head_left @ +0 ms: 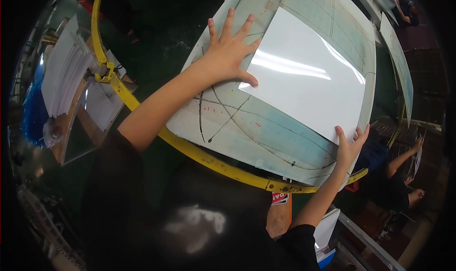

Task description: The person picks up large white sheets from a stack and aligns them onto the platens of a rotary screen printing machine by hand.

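Observation:
A glossy white sheet [304, 88] lies on a worn, pale blue-green board [228, 114] marked with dark curved lines. Across the sheet's left edge, my left hand [230, 52] is spread wide, its thumb on the near left corner. The fingers of my right hand [350, 145] are apart and rest at the sheet's near right corner. Neither hand is closed around anything. Bright streaks of light reflect off the sheet, and its far right edge looks slightly curved.
A yellow metal frame [209, 164] curves around the board's near side. On the left, a stack of white sheets [66, 76] stands beside blue plastic [34, 107]. A co-worker's arm [403, 159] shows at the right, near another pale board [398, 62].

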